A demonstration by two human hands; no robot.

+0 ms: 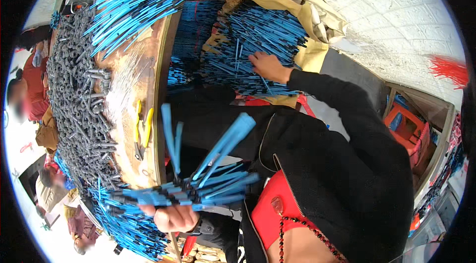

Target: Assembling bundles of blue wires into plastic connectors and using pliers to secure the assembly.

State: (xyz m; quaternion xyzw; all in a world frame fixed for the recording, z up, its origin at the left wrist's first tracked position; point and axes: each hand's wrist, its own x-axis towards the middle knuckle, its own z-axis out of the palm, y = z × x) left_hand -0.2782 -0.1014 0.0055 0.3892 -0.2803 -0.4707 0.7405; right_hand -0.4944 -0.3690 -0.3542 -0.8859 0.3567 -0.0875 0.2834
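My left hand (pixel 173 218) is closed round a bundle of thin blue strips with black fittings (pixel 191 191); the strips fan out above it and are blurred by motion. Over a large heap of similar blue strips (pixel 267 25) in an open yellow sack, my right hand (pixel 270 67) lies with its fingers extended and touching the strips. I make out no strip held in it. Between the two hands runs the edge of a wooden table (pixel 161 84).
Grey-black plastic fittings (pixel 74 89) cover the table's far side. Yellow-handled pliers (pixel 143 129) lie near its edge. More blue strips (pixel 144 0) are stacked on the table. The yellow sack (pixel 317 55) stands by a white wall. A red stool (pixel 404 124) sits behind; other people are beyond the table.
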